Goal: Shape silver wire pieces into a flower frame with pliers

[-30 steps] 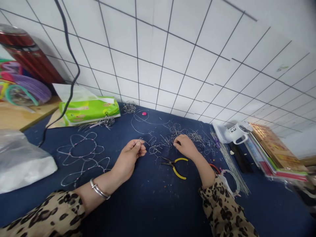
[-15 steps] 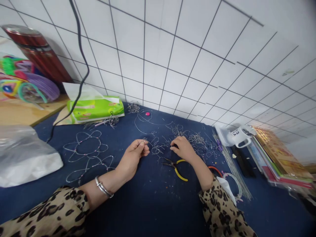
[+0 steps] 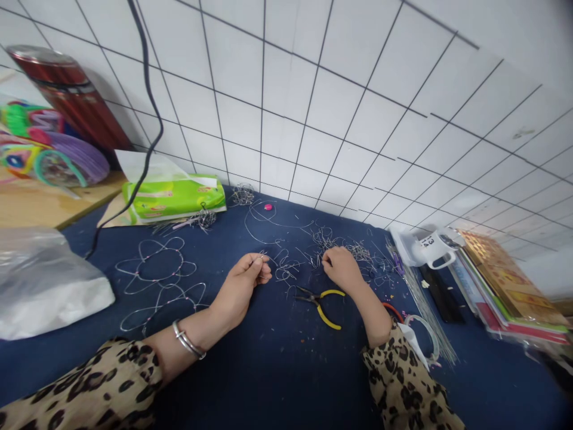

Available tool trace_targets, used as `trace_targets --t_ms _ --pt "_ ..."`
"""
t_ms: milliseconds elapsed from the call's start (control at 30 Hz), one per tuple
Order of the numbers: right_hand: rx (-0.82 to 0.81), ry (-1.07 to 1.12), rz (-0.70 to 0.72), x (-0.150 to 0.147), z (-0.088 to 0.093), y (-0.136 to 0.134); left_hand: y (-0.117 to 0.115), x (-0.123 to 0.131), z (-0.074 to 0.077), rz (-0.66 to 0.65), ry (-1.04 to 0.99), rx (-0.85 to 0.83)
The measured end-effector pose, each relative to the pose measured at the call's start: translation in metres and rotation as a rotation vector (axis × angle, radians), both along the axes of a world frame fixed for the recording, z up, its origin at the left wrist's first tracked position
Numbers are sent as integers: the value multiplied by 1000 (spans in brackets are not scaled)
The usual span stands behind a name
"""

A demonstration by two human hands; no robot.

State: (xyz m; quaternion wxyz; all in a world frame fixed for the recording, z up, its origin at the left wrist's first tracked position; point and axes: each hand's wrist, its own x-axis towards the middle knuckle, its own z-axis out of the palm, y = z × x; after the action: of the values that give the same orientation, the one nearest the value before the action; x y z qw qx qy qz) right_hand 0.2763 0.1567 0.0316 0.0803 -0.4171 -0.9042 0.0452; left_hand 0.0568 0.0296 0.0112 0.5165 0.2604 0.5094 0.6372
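My left hand is closed, thumb against fingers, with thin silver wire poking out at the fingertips. Over the edge of a tangle of short wire pieces is my right hand, its fingers curled together; what they pinch is hidden. A smaller heap of bent wires lies between the hands. Just below it rest pliers with yellow handles, jaws to the left. To the left lie flower-shaped wire loops with small pink beads, and more wire loops partly behind my left wrist.
A green tissue pack, a wire clump and a pink bead lie along the wall. At left are a plastic bag and red thermos. A white mug, straight wires and books stand right.
My right hand has shifted right, away from the small heap and onto the larger wire tangle, and its fingers have drawn closer together. My left hand has barely moved.
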Motion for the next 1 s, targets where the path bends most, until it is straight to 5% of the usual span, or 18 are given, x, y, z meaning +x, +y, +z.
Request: trace_targets --t_ms 300,767,1000 --pt "-122 31 151 4 6 -2 -1 1 1 -18 -17 -1" --pt "-286 213 -3 7 10 1 -1 0 -2 -12 -16 2" --pt "-904 686 -185 16 14 6 0 0 -2 -14 -24 -6"
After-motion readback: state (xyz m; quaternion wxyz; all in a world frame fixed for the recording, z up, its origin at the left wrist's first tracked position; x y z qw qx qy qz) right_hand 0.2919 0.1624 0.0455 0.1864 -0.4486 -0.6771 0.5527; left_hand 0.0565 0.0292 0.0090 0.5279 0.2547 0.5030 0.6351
